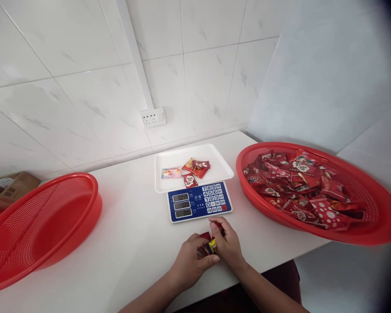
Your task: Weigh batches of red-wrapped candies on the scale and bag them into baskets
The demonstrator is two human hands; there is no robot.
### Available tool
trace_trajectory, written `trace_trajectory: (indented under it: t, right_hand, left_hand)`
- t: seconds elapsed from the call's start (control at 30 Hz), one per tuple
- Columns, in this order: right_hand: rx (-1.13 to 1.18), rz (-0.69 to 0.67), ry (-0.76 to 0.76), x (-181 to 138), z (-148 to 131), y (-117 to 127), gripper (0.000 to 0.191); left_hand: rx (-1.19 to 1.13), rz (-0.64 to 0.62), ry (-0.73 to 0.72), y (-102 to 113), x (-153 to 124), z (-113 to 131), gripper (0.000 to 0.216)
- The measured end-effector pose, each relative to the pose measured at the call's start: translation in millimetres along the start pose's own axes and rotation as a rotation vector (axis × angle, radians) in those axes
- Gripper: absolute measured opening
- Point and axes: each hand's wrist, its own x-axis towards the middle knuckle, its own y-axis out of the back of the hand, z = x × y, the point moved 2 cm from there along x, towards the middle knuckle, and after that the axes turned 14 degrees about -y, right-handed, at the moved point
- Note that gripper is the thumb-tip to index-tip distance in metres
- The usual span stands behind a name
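My left hand (192,260) and my right hand (227,244) meet over the near side of the table, just in front of a digital scale (199,201). Between them are small wrapped candies (212,246), with red and yellow-blue wrappers showing; fingers cover much of them. My left hand's fingers and thumb close around part of these packets. A red packet shows between the thumb and fingers of my right hand. On the scale's white tray (223,161) lie several packets: a pale pink-blue one (171,173) at the left and red ones (190,180) nearer the middle.
At the right stands a red plastic basket (374,204) filled with red wrapped packets. Another red basket (61,226) sits at the left, with a cardboard box (18,189) behind it. A wall socket (153,117) is above the table's back edge.
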Motion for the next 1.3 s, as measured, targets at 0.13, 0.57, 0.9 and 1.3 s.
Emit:
trace_trajectory:
  t: [0.13,0.57,0.9,1.3]
  right_hand:
    - [0.032,-0.074,0.000,1,1,-2,0.024]
    - [0.303,-0.108,-0.216,12,10,0,0.039]
    - [0.251,-0.127,-0.193,11,8,-1,0.036]
    - [0.247,-0.203,-0.191,9,7,-4,0.044]
  left_hand:
    - [0.148,0.037,-0.040,5,2,4,0.017]
    - [0.695,0.446,-0.297,123,90,80,0.025]
    - [0.286,0.224,-0.187,65,4,40,0.015]
    - [-0.003,0.086,-0.038,31,-14,-1,0.011]
